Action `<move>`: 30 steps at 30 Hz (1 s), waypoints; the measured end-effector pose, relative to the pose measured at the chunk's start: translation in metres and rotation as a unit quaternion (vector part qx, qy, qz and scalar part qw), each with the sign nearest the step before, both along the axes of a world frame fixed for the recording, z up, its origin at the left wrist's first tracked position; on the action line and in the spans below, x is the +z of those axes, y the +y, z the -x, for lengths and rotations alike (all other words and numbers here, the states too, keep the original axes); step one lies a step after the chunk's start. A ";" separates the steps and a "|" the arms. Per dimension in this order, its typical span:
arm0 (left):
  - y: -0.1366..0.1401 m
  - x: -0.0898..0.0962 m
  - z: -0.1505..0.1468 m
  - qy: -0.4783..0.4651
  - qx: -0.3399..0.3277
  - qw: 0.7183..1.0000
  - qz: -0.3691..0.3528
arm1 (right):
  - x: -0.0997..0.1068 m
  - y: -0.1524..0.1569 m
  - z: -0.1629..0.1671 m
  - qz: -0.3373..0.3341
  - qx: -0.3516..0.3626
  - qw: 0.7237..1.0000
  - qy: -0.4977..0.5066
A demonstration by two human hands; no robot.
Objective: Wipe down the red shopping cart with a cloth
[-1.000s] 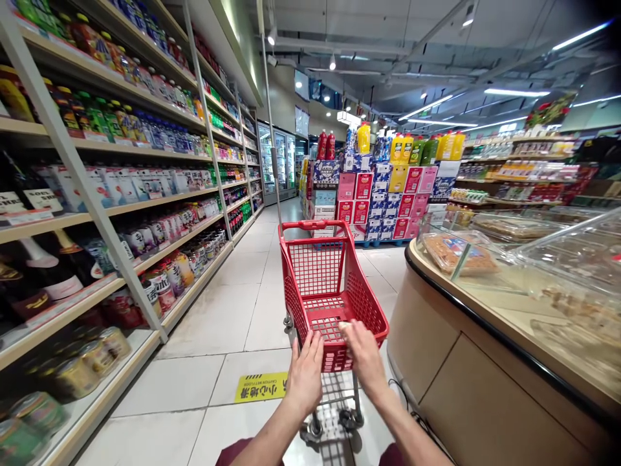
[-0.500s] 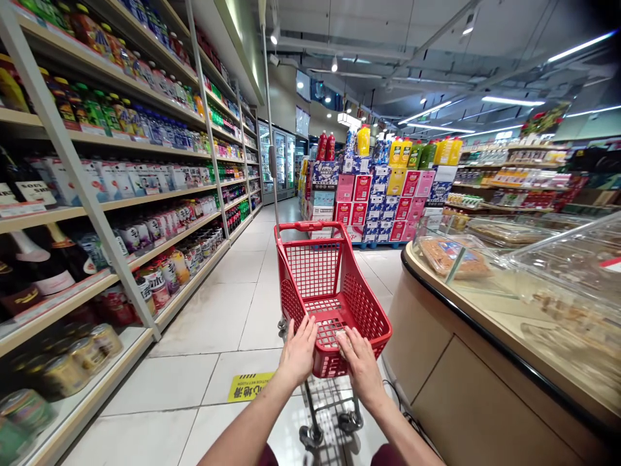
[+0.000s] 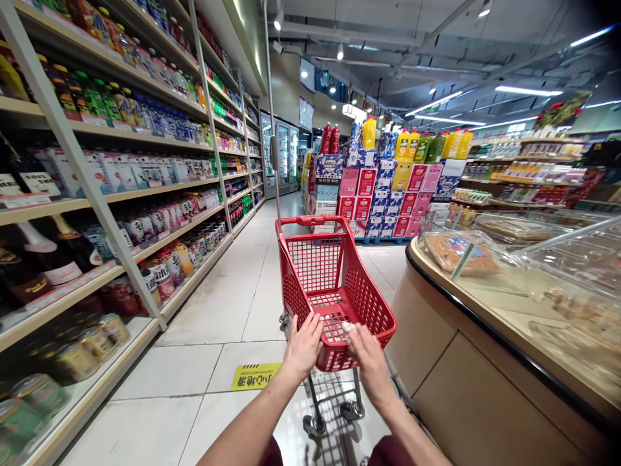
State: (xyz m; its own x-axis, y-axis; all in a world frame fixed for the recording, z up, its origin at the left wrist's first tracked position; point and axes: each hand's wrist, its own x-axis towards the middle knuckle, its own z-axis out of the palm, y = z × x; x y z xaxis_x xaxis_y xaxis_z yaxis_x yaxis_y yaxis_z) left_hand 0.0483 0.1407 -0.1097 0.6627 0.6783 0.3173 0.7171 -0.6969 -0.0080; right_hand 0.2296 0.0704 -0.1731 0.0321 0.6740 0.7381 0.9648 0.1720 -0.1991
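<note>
A red plastic shopping cart point(image 3: 371, 304) with lattice sides stands in front of me, its basket holding nothing that I can see. My left hand point(image 3: 305, 343) lies at the basket's near left corner, palm down, fingers stretched out over the rim. At the near right rim is my right hand point(image 3: 367, 356), its fingers extended side by side and tilted over the edge. A small pale patch shows by the right fingertips; what it is, I cannot make out. Both thumbs are mostly hidden. Metal legs and casters point(image 3: 314, 425) show beneath the basket.
Drink shelves point(image 3: 160, 191) run along the left. A glass-topped food counter point(image 3: 439, 304) curves close on the right. Stacked drink cartons point(image 3: 383, 200) stand ahead, with glass-door fridges point(image 3: 281, 152) beyond. A yellow wet-floor sticker point(image 3: 255, 376) marks the tiles.
The view has shifted slightly, so the shelves, cartons and counter sit a little farther right. Cart and hands have moved slightly right in the picture. The right fingers look somewhat straighter.
</note>
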 end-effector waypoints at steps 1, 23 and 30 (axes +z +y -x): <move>-0.001 -0.001 0.000 0.002 0.004 1.000 -0.002 | 0.001 0.001 -0.004 -0.007 -0.031 0.999 0.016; -0.033 -0.031 -0.011 0.010 0.029 0.998 -0.054 | -0.004 -0.002 0.004 -0.023 -0.007 1.000 -0.010; -0.033 -0.034 -0.012 0.011 0.053 0.997 -0.055 | -0.001 -0.001 0.011 -0.027 -0.029 0.999 0.031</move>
State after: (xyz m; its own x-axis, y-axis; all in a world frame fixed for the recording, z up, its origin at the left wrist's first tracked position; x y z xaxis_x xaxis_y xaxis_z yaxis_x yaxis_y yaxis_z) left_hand 0.0607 0.1077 -0.1436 0.5970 0.7068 0.3795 0.7855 -0.6111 -0.0976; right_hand 0.2188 0.0694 -0.1738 0.1170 0.6285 0.7690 0.9597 0.1275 -0.2503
